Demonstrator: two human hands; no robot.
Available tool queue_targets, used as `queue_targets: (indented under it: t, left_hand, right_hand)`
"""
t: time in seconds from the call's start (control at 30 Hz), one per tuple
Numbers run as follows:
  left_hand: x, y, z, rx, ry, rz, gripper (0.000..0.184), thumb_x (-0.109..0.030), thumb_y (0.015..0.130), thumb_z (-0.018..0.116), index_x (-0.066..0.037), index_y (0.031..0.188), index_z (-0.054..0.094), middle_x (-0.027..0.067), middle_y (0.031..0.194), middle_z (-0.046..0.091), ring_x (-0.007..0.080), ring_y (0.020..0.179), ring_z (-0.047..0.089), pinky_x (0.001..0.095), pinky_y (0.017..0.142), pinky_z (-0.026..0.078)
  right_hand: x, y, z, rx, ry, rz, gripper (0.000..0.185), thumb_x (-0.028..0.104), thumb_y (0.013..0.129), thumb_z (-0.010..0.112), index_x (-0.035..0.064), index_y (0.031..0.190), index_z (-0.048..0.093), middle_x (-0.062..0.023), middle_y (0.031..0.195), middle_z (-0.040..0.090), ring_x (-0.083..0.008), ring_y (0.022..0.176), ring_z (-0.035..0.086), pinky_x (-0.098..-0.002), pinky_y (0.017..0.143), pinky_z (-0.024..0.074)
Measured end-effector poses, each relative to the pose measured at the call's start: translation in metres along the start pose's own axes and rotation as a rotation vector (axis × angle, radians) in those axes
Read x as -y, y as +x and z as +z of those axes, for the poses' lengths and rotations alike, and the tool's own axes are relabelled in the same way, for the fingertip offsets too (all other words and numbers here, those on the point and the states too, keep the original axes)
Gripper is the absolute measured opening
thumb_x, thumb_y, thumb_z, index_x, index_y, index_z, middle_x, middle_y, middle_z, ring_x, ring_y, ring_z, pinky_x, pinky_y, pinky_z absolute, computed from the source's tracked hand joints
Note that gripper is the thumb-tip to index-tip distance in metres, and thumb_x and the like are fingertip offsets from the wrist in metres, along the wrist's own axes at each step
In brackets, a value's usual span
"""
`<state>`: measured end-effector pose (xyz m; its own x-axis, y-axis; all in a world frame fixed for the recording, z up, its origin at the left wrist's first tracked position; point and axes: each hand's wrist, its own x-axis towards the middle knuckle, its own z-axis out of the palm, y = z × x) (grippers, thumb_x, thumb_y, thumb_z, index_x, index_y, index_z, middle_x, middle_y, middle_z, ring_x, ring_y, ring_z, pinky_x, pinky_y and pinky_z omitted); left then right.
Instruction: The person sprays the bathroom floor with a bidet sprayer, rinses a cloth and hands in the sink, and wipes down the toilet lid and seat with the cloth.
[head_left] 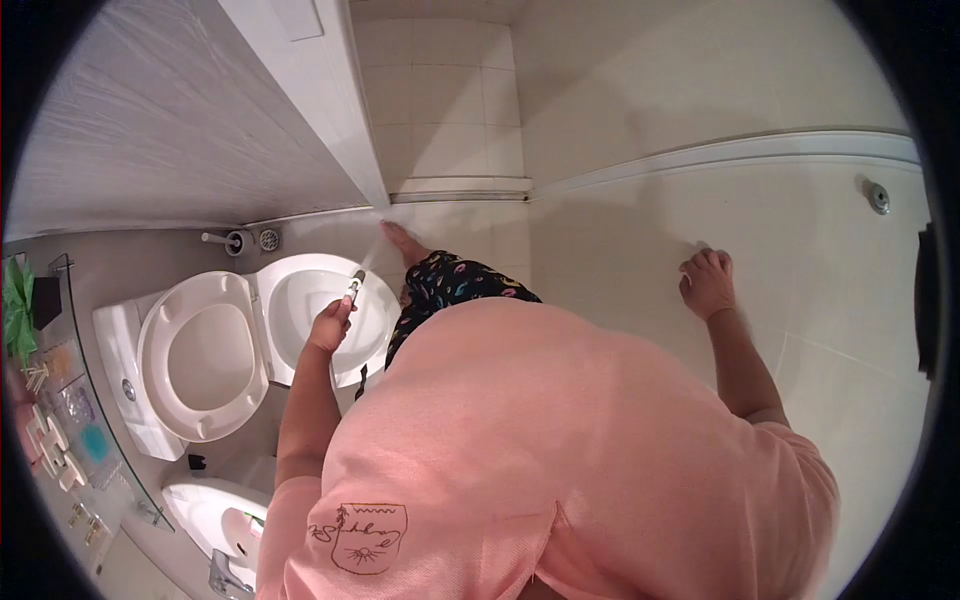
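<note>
My left hand (pixel 331 325) is closed around the handle of a small white bidet sprayer (pixel 354 288) with a dark grey nozzle. It is held over the right side of the toilet bowl (pixel 300 312), and a faint spray of water goes from the nozzle toward the floor by my bare foot (pixel 404 243). The toilet's seat (pixel 160 350) stands raised against the tank. At the right, my right hand (pixel 707 282) rests on the cream wall, holding nothing, its fingers slightly bent and apart.
A toilet brush holder (pixel 238 243) stands by a floor drain (pixel 269 240). A washbasin (pixel 200 505) with a tap is at lower left, below a glass shelf (pixel 110 430) of small items. A raised sill (pixel 460 188) crosses the floor ahead. A metal fitting (pixel 878 197) projects from the right wall.
</note>
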<state>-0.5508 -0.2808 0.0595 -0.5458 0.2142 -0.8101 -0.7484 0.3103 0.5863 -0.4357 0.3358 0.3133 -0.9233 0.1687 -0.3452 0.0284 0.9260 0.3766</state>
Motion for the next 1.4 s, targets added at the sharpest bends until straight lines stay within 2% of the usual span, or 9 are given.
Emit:
queue_targets:
  t: [0.13, 0.33, 0.4, 0.7, 0.9, 1.13, 1.23, 1.3, 1.4]
  left_hand:
    - [0.0, -0.003, 0.007, -0.011, 0.042, -0.051, 0.04, -0.044, 0.096, 0.048, -0.007, 0.095, 0.062, -0.0044, 0.056, 0.039, 0.0067, 0.046, 0.033, 0.0234, 0.043, 0.026]
    - [0.009, -0.001, 0.018, -0.007, 0.057, -0.03, 0.04, -0.044, 0.095, 0.05, -0.007, 0.096, 0.064, -0.0045, 0.057, 0.04, 0.0067, 0.048, 0.034, 0.0237, 0.045, 0.027]
    - [0.016, 0.002, 0.021, 0.004, 0.014, -0.018, 0.039, -0.043, 0.095, 0.051, -0.007, 0.096, 0.064, -0.0045, 0.058, 0.04, 0.0067, 0.048, 0.034, 0.0237, 0.045, 0.027]
    - [0.037, -0.006, 0.021, -0.044, -0.017, 0.024, 0.038, -0.04, 0.096, 0.052, -0.004, 0.099, 0.065, -0.0052, 0.056, 0.039, 0.0063, 0.048, 0.033, 0.0241, 0.045, 0.026]
    - [0.031, -0.007, 0.01, 0.012, -0.03, 0.007, 0.037, -0.04, 0.096, 0.052, -0.006, 0.1, 0.065, -0.0051, 0.057, 0.039, 0.0061, 0.049, 0.033, 0.0234, 0.046, 0.026]
    - [-0.006, -0.031, 0.025, 0.114, -0.023, -0.025, 0.041, -0.048, 0.096, 0.046, -0.011, 0.101, 0.063, -0.0052, 0.058, 0.039, 0.007, 0.05, 0.031, 0.0224, 0.047, 0.027]
    - [-0.019, -0.039, 0.035, 0.206, -0.021, 0.019, 0.041, -0.048, 0.096, 0.047, -0.011, 0.1, 0.063, -0.0055, 0.058, 0.038, 0.0068, 0.051, 0.03, 0.0219, 0.048, 0.026]
    - [-0.036, -0.043, 0.04, 0.232, 0.006, 0.005, 0.04, -0.048, 0.096, 0.047, -0.011, 0.1, 0.063, -0.0057, 0.059, 0.038, 0.0066, 0.052, 0.029, 0.0216, 0.049, 0.025]
    - [-0.052, -0.04, 0.045, 0.27, 0.068, -0.038, 0.04, -0.047, 0.096, 0.047, -0.01, 0.099, 0.063, -0.0057, 0.059, 0.039, 0.0066, 0.052, 0.03, 0.0219, 0.049, 0.026]
  right_hand:
    - [-0.003, 0.001, 0.004, 0.041, -0.048, -0.008, 0.022, 0.023, 0.079, 0.056, 0.014, 0.097, 0.067, -0.0026, 0.106, 0.059, -0.0191, 0.119, 0.043, -0.0429, 0.105, 0.0248]
    - [0.001, 0.004, 0.009, 0.017, -0.029, -0.022, 0.019, 0.024, 0.075, 0.059, 0.0148, 0.091, 0.066, -0.0026, 0.102, 0.058, -0.02, 0.115, 0.045, -0.044, 0.103, 0.0266]
    - [0.003, 0.007, 0.004, 0.104, -0.02, 0.003, 0.021, 0.025, 0.077, 0.058, 0.0143, 0.092, 0.067, -0.0019, 0.104, 0.059, -0.0189, 0.117, 0.043, -0.042, 0.105, 0.0248]
    - [0.002, 0.016, 0.023, 0.075, 0.007, -0.035, 0.018, 0.025, 0.076, 0.06, 0.0154, 0.089, 0.068, -0.0029, 0.101, 0.06, -0.0203, 0.115, 0.045, -0.0448, 0.104, 0.0258]
    - [-0.002, 0.017, 0.028, 0.011, 0.029, -0.081, 0.018, 0.025, 0.076, 0.06, 0.0152, 0.088, 0.068, -0.0033, 0.099, 0.061, -0.0206, 0.114, 0.046, -0.0438, 0.105, 0.0255]
    - [-0.002, 0.027, 0.032, -0.049, 0.058, -0.099, 0.013, 0.022, 0.075, 0.059, 0.0156, 0.084, 0.066, -0.0007, 0.095, 0.061, -0.0197, 0.109, 0.049, -0.0432, 0.101, 0.0286]
    - [-0.006, 0.028, 0.036, -0.073, 0.082, -0.112, 0.012, 0.023, 0.075, 0.059, 0.0157, 0.083, 0.066, -0.0008, 0.094, 0.061, -0.0196, 0.108, 0.049, -0.0414, 0.101, 0.0287]
    - [-0.002, 0.03, 0.027, 0.012, 0.065, -0.099, 0.016, 0.024, 0.076, 0.059, 0.0146, 0.084, 0.068, -0.0025, 0.091, 0.062, -0.0205, 0.11, 0.049, -0.0421, 0.102, 0.0291]
    - [-0.002, 0.03, 0.028, -0.023, 0.068, -0.104, 0.016, 0.024, 0.076, 0.059, 0.0142, 0.085, 0.068, -0.0027, 0.091, 0.062, -0.0206, 0.109, 0.05, -0.0421, 0.101, 0.0298]
